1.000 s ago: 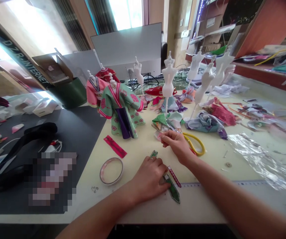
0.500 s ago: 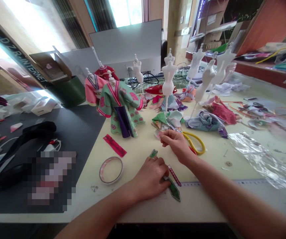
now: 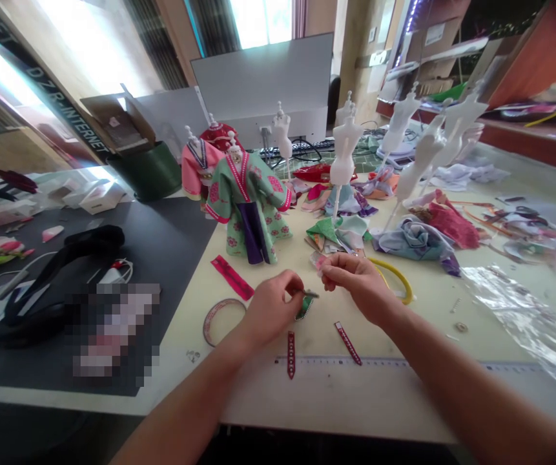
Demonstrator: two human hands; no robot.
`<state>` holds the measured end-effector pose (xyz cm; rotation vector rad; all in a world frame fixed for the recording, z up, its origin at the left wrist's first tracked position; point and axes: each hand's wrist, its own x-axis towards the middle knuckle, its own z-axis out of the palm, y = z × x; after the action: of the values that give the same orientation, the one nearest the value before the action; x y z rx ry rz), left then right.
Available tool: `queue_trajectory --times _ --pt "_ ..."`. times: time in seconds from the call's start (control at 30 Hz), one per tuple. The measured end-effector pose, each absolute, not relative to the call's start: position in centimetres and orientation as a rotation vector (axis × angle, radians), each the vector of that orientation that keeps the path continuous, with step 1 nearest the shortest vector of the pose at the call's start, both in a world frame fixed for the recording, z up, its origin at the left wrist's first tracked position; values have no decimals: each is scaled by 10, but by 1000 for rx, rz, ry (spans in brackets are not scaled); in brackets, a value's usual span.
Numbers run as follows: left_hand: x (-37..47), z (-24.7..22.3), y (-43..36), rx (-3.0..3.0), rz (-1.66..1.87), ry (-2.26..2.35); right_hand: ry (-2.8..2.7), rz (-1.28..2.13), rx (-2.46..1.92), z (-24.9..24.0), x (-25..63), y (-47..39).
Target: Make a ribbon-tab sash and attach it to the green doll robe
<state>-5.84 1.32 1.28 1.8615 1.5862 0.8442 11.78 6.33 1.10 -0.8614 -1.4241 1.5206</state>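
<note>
Green trim (image 3: 303,309) is pinched in the left hand (image 3: 274,302), perhaps to keep it above the tabletop (image 3: 316,402); the right hand's (image 3: 355,279) grip looks closed, its content I cannot tell.

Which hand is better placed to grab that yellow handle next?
Probably the right hand: it is nearer the yellow handle, while the left hand holds a green strip. Whether the right holds anything is unclear.
</note>
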Motion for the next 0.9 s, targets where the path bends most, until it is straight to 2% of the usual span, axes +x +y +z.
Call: queue_trajectory --times 0.07,0.2,0.3,0.47,0.7,0.8,0.9 --pt "-64 13 18 1833 970 1659 -1547 1714 -753 18 120 56" --pt "-65 10 23 1816 1094 1703 -1989 2502 -281 21 119 39" --pt "-63 6 23 1827 1110 1669 -2156 2713 -205 14 113 28" --pt "-61 6 20 1852 1123 1596 -2182 2458 -522 12 110 28" --pt "-60 16 15 1707 1118 1445 -1570 1572 -794 16 121 53" --pt "-57 15 13 1658 1104 1336 -1620 1341 -924 10 116 56" --pt "-55 12 12 1669 1044 1285 -1805 1278 -913 7 110 52"
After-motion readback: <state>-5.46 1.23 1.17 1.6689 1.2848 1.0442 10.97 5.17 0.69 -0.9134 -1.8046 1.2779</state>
